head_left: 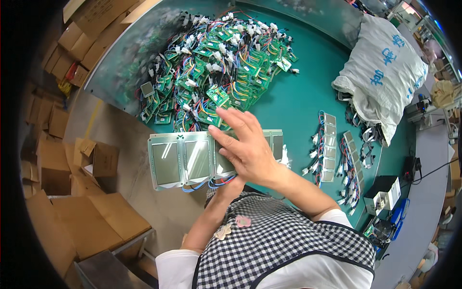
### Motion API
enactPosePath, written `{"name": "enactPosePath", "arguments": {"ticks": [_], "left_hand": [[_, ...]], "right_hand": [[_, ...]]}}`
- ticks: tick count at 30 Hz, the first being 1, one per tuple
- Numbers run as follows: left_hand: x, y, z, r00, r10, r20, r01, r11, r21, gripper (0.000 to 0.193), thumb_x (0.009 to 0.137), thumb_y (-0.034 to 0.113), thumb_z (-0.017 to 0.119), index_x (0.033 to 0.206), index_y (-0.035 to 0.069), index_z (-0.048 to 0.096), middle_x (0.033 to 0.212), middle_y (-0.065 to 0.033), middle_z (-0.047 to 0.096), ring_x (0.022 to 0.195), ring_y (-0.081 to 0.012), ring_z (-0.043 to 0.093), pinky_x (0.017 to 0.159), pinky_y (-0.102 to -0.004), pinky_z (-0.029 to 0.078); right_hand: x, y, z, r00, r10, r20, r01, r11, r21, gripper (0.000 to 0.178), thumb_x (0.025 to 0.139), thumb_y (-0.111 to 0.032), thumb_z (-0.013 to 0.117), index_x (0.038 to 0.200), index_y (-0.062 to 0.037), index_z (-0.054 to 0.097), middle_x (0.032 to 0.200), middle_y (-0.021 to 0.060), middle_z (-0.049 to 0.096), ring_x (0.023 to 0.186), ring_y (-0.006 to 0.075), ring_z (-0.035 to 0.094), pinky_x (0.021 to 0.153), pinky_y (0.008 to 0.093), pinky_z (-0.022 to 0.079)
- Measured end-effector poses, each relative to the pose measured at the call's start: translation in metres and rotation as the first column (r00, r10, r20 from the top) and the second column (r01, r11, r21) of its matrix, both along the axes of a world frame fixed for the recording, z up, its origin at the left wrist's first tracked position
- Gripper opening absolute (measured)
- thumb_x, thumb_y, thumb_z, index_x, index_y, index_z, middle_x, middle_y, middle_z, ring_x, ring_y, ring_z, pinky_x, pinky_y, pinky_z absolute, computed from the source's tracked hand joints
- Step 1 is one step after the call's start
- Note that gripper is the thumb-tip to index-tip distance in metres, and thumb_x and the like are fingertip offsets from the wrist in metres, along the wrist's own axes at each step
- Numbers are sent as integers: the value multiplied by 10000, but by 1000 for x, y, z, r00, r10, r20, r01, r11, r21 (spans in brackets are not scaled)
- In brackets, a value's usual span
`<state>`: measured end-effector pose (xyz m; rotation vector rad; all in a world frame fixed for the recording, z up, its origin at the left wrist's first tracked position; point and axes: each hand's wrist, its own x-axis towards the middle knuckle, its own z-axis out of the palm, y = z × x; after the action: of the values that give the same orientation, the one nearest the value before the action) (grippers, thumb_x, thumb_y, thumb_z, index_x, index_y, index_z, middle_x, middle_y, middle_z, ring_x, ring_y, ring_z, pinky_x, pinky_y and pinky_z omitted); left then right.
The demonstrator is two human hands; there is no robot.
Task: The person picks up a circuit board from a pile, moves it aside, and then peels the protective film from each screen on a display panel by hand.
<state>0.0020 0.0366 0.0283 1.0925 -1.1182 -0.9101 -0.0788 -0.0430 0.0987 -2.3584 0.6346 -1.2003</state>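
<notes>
A strip of several joined LCD display boards (197,161), with green edges and grey screens, is held out in front of my body. My left hand (231,189) grips it from below, its fingers hidden behind the strip. Red and blue wires hang out under the lower edge beside that hand. My right hand (248,151) lies across the top of the strip, fingers stretched out and slightly parted, covering the middle screens. Just beyond the fingertips is a large heap of green circuit boards (219,96) with coloured wires and white connectors.
On the green table (298,103), two more wired display strips (329,147) lie to the right. Behind them a white woven sack (382,72) leans, with dark parts at its mouth. A small open box (383,195) stands near right. Cardboard boxes (91,221) crowd the floor at left.
</notes>
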Motion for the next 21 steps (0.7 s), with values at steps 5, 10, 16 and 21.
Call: {"name": "enactPosePath", "arguments": {"ticks": [5,10,16,21], "left_hand": [[7,3,-28,961,-111,-254,136,987,83,620,799,92,545,1302,49,186,1324,-127,238,1212,-212,269,990,-337,247],[12,0,-60,872,-200,-446,277,954,114,599,802,102,542,1292,45,202,1304,-125,264,1207,-207,274,988,-331,247],[3,-5,-30,997,-72,17,70,990,119,546,795,92,552,1251,40,256,1243,-115,323,1176,-197,312,965,-316,273],[-2,-2,-24,991,34,128,-49,992,116,459,778,55,571,1175,31,343,1167,-89,395,1084,-186,405,887,-302,352]], "right_hand": [[3,7,-13,1000,-10,5,11,997,-72,386,614,-59,645,992,-122,595,1145,85,502,1062,302,447,891,452,325],[4,7,-21,992,18,127,-7,996,-90,291,616,-121,669,899,-98,603,1013,90,547,944,279,498,833,415,358],[0,6,4,988,32,-151,-12,991,133,395,585,-418,686,692,-81,511,718,65,471,677,233,456,617,333,341],[1,-6,7,966,216,-140,-163,935,315,253,619,-225,695,638,-58,505,648,64,468,643,236,475,568,340,369]]}}
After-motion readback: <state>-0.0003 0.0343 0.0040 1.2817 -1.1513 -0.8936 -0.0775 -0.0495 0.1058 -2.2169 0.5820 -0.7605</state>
